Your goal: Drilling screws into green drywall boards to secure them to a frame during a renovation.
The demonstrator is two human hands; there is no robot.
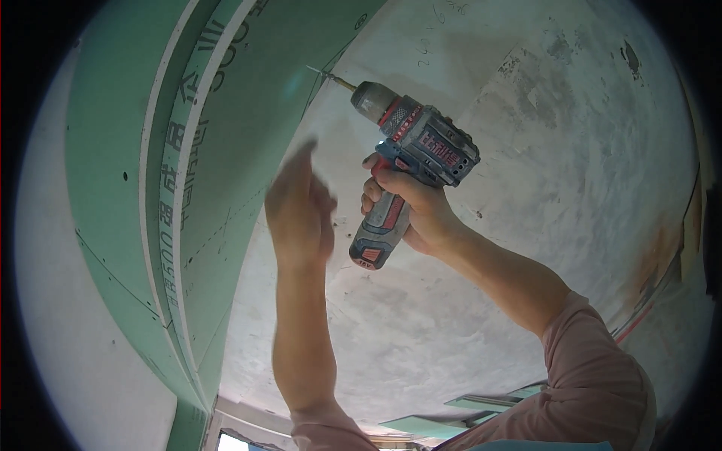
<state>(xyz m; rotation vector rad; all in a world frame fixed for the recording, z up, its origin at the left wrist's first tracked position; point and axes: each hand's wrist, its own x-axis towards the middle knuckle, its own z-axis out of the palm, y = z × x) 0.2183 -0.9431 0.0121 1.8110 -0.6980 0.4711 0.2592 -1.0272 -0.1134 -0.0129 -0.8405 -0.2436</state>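
My right hand (412,199) is wrapped round the grip of a cordless drill (410,143), a grey and black tool with red trim, with fingers at its trigger. The drill tilts up to the left. From its chuck runs a brass-coloured bit (344,83), whose thin, pale tip lies in front of the green plasterboard (263,90); whether that tip touches the board I cannot tell. My left hand (301,210) is raised beside the drill, below the bit and near the board's edge. Motion smears its fingers, one of which points upward, and whatever they may hold is not visible.
A stepped green board strip (169,210) with pale edges and dark printing curves down the left side. Behind the drill spreads a patchy grey plaster surface (541,188). Several loose green board pieces (429,426) show at the bottom, near a bright opening (233,442).
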